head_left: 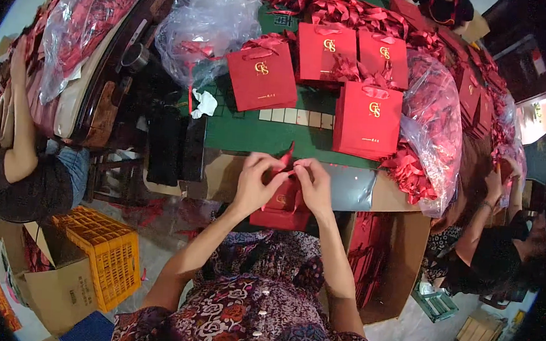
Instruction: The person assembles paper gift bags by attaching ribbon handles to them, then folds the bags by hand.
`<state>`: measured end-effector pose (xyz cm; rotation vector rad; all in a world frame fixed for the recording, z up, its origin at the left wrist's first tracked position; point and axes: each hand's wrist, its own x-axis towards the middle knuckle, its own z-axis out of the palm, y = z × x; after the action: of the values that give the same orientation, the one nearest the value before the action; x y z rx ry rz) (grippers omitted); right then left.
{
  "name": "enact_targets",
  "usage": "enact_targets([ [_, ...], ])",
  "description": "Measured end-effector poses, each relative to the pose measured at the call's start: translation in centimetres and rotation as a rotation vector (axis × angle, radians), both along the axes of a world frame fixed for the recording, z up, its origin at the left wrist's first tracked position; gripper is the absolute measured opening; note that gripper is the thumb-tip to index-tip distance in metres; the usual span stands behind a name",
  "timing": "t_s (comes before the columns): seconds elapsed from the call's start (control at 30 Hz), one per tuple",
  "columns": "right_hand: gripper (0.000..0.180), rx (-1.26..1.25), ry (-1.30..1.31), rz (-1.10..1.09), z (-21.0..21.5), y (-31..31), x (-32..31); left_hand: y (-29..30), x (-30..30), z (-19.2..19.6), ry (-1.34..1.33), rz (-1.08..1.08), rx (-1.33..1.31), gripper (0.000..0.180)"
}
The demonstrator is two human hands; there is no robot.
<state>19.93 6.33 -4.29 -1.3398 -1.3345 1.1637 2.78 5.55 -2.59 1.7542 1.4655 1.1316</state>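
Observation:
At the near edge of the table, my left hand (256, 183) and my right hand (313, 187) come close together over a small red paper gift bag (278, 220). Thumb and fingers of each hand pinch a red ribbon (289, 152) at the bag's top, one end of it poking up between them. Whether the ribbon is knotted is hidden by my fingers. Just beyond, a pile of finished-looking red gift bags (370, 121) with gold print lies flat, and another red bag pile (263, 80) sits to its left.
Loose red ribbons (412, 178) spill beside a clear plastic sack (437, 128) on the right. Crumpled plastic (207, 23) and white tissue (204, 103) lie on the green tabletop. A cardboard box (399, 262) and a yellow crate (114, 267) stand below. People work at left (26, 172) and right (495, 249).

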Motion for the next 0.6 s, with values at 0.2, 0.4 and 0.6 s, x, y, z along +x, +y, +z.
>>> enact_targets([
  [0.2,0.014,-0.169,0.403,-0.233,-0.2,-0.9,1.4,-3.3,-3.9,-3.1,-0.333,0.027,-0.338,0.053],
  [0.4,0.019,-0.224,0.511,-0.347,-0.5,-2.0,0.4,-6.1,-4.5,-2.9,-1.374,-0.022,-0.572,0.047],
  [0.6,0.019,-0.270,0.659,-0.431,-1.2,-2.4,-0.3,-7.4,-3.2,-1.1,-0.788,-0.004,-0.508,0.039],
])
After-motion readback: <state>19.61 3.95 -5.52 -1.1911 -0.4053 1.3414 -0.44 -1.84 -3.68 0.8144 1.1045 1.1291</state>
